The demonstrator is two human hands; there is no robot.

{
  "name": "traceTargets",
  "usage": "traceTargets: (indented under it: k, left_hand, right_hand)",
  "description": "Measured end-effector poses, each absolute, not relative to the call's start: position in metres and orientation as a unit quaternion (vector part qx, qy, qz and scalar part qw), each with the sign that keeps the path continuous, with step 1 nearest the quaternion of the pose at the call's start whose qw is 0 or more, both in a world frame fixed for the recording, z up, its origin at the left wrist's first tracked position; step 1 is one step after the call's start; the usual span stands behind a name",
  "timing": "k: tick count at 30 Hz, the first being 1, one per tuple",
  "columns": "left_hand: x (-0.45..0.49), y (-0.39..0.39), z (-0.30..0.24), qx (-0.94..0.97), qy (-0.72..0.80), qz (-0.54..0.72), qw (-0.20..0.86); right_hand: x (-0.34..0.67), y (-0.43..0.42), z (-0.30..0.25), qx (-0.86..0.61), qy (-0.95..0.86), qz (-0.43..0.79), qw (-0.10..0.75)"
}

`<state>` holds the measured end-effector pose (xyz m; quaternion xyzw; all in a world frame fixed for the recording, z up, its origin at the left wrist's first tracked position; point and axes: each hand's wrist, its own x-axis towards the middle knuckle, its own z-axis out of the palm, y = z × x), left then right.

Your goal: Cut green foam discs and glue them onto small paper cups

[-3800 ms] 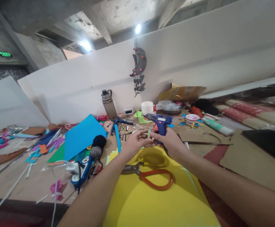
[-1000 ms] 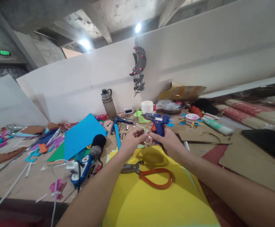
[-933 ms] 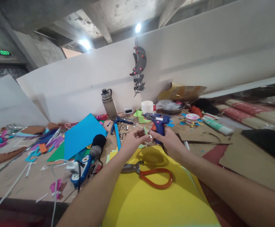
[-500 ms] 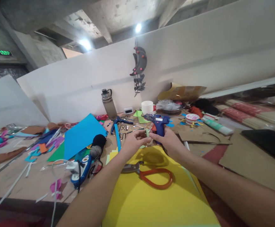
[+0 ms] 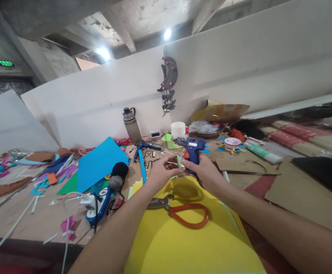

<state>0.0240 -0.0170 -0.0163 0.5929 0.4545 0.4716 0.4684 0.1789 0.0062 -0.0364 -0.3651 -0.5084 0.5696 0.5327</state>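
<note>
My right hand [image 5: 201, 167] is wrapped round the handle of a blue hot glue gun [image 5: 193, 147], whose nozzle end points left. Its thumb reaches toward a small pale green paper piece [image 5: 179, 161]. That piece is pinched in the fingers of my left hand [image 5: 163, 170], just below the gun. Under my wrists lies a stack of yellow paper [image 5: 189, 247], and on it rest scissors with orange handles [image 5: 189, 215], their blades partly behind my left forearm.
A blue power strip [image 5: 99, 207] with a white plug, black and grey yarn balls [image 5: 119, 170] and a blue sheet [image 5: 100, 163] lie left. Behind stand a bottle [image 5: 132, 127] and white paper cups [image 5: 177, 129]. Cardboard [image 5: 305, 201] lies right.
My right thumb has shifted slightly off the green paper piece, and my left fingers have turned it a little. The glue gun stays in almost the same place.
</note>
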Motion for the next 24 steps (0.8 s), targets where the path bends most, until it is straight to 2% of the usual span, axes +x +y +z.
traceTargets:
  k: [6,12,14,19,24]
  left_hand:
    - [0.023,-0.017,-0.017,0.629,0.454,0.484,0.404]
    - [0.020,-0.018,-0.015,0.700,0.481,0.464,0.251]
    - [0.020,-0.018,-0.015,0.679,0.478,0.484,0.276]
    - [0.021,-0.015,-0.016,0.572,0.431,0.536,0.448]
    - [0.019,-0.017,-0.014,0.556,0.443,0.531,0.461]
  right_hand:
    - [0.178,-0.001,-0.025,-0.379,-0.501,0.563,0.537]
    - [0.178,-0.005,-0.018,-0.408,-0.479,0.547,0.553]
    - [0.179,-0.004,-0.018,-0.423,-0.461,0.547,0.556]
    - [0.179,-0.002,-0.020,-0.414,-0.420,0.566,0.576]
    - [0.179,0.000,-0.023,-0.398,-0.424,0.576,0.575]
